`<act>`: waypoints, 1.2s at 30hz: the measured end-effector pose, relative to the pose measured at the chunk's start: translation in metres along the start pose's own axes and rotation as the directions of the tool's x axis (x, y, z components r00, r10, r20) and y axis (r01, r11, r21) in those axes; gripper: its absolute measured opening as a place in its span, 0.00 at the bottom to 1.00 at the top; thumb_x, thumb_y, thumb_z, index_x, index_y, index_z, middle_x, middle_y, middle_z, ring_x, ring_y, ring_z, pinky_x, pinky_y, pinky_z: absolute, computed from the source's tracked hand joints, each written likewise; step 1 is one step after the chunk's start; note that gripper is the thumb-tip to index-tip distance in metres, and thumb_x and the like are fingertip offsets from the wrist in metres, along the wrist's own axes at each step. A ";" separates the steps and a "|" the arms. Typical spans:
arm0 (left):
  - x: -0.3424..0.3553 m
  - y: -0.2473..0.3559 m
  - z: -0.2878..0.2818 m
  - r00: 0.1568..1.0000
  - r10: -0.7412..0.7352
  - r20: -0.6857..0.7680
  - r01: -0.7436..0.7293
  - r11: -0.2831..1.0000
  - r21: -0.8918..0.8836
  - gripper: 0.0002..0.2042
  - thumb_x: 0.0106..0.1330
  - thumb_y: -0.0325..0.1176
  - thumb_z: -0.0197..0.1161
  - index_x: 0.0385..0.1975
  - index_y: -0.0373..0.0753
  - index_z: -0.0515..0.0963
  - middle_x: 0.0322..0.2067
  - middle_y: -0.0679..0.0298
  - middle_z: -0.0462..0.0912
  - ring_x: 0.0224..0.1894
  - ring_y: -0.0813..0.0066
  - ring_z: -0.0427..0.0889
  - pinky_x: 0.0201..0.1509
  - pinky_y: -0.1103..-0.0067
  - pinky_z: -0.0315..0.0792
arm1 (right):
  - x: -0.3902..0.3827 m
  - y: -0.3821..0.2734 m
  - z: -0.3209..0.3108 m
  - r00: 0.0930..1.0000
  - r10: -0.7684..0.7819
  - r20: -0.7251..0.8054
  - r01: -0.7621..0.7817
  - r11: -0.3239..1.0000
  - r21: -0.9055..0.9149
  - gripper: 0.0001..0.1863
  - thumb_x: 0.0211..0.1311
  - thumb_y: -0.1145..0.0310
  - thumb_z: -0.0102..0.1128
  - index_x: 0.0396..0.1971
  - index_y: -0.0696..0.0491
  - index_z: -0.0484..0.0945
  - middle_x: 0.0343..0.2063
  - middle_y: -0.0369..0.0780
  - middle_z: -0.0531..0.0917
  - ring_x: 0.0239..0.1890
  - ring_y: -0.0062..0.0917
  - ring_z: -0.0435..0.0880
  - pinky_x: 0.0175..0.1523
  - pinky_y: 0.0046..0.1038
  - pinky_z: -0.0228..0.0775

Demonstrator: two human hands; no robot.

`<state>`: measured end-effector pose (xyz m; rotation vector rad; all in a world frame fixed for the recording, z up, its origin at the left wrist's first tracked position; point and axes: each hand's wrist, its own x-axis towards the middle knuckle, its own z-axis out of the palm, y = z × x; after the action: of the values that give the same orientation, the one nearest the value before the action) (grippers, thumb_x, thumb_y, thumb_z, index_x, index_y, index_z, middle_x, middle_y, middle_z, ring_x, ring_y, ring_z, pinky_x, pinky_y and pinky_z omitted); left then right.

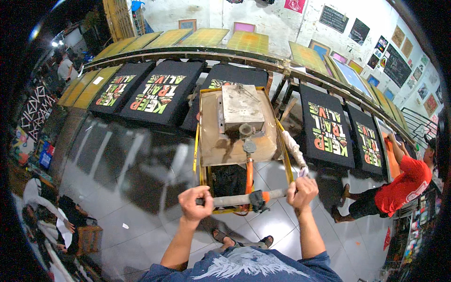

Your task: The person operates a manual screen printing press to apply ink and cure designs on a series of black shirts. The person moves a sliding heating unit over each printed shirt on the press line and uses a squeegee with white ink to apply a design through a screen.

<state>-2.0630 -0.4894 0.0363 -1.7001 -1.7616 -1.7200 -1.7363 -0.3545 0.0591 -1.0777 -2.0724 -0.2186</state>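
My left hand is closed round the left end of a grey handlebar. Its right end is in the closed fist of my right hand. In front of the bar is a boxy metal heater on a yellow frame, with a smaller metal box on top. An orange hose runs from its valve down toward the bar. A black clamp-like fitting sits on the bar's middle. The heater partly covers a black printed T-shirt on the bench beyond.
More black printed shirts lie on boards along the bench. Yellow-green screens lean behind them. At the right, a person in a red shirt bends over the bench. People sit at lower left beside a wooden crate. Tiles cover the floor.
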 end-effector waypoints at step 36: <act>0.062 -0.188 -0.101 0.967 0.013 -0.256 0.034 0.983 0.179 0.11 0.69 0.36 0.54 0.34 0.36 0.79 0.20 0.63 0.80 0.19 0.74 0.78 0.26 0.76 0.71 | 0.076 -0.160 0.122 0.997 -0.081 -0.001 0.079 0.976 0.202 0.17 0.58 0.58 0.69 0.19 0.46 0.71 0.19 0.34 0.71 0.24 0.29 0.74 0.32 0.35 0.61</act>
<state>-2.2824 -0.4732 0.0049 -1.3305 -1.7497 -1.6392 -1.9511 -0.3504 0.0594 -0.8746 -2.0952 -0.0424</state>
